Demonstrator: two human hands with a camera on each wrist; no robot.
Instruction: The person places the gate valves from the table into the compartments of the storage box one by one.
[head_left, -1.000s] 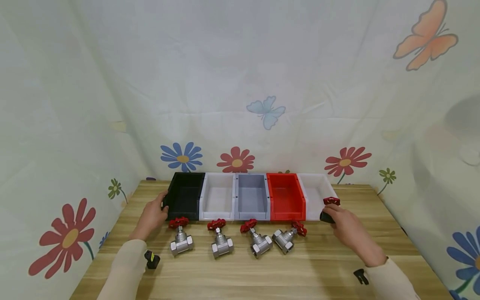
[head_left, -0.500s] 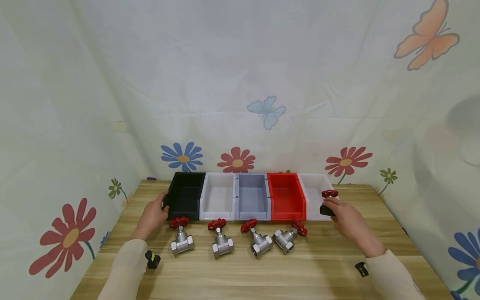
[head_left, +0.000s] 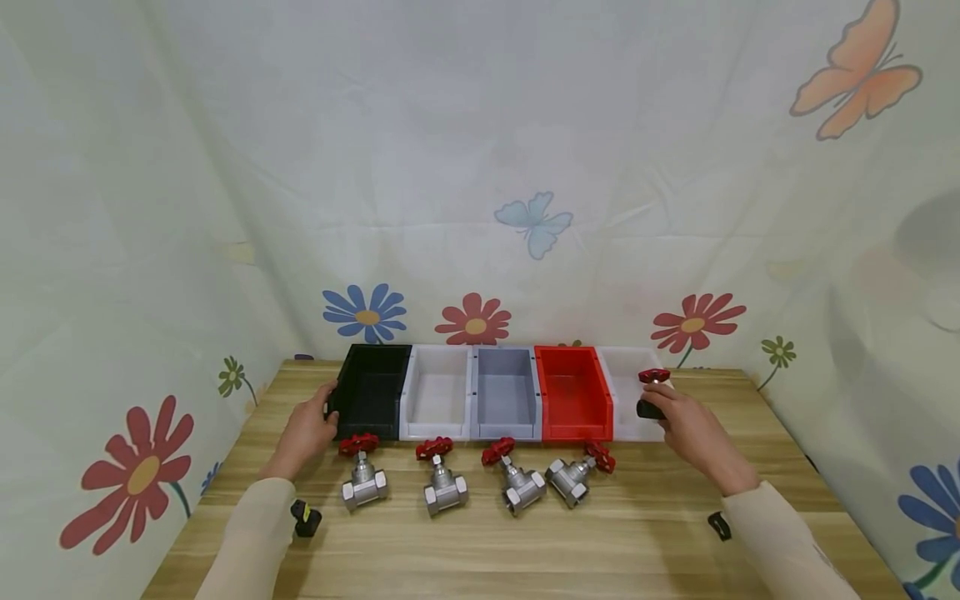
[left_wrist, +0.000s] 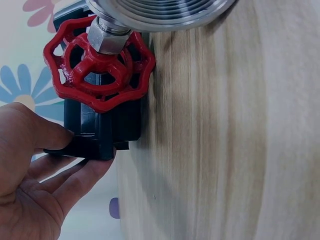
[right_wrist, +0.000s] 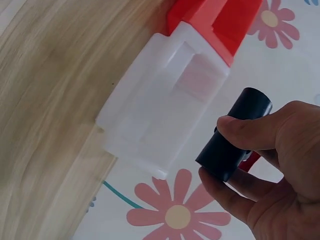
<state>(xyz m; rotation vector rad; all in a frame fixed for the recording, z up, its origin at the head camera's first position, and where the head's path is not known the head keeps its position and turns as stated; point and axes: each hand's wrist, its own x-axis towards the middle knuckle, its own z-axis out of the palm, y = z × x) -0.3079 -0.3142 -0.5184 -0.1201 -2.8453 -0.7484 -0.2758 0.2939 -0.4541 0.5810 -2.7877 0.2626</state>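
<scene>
In the head view my left hand (head_left: 306, 429) is at the left side of the black bin (head_left: 367, 433). The left wrist view shows thumb and fingers pinching that bin's wall (left_wrist: 87, 147). My right hand (head_left: 696, 433) grips a valve with a black body (head_left: 649, 409) and a red handwheel (head_left: 654, 376), held over the rightmost white bin (head_left: 636, 432). From the right wrist, the black tubular body (right_wrist: 235, 135) lies between thumb and fingers, its handwheel mostly hidden behind them.
Between the end bins stand a white bin (head_left: 433, 432), a grey bin (head_left: 505, 432) and a red bin (head_left: 576, 433). Several silver valves with red handwheels, such as the leftmost valve (head_left: 363, 483), lie before the row on the wooden table (head_left: 480, 558). A patterned curtain (head_left: 420, 167) hangs behind.
My right hand has lifted the black valve slightly and carried it forward and a little left, over the rightmost white bin. My left hand stays at the black bin.
</scene>
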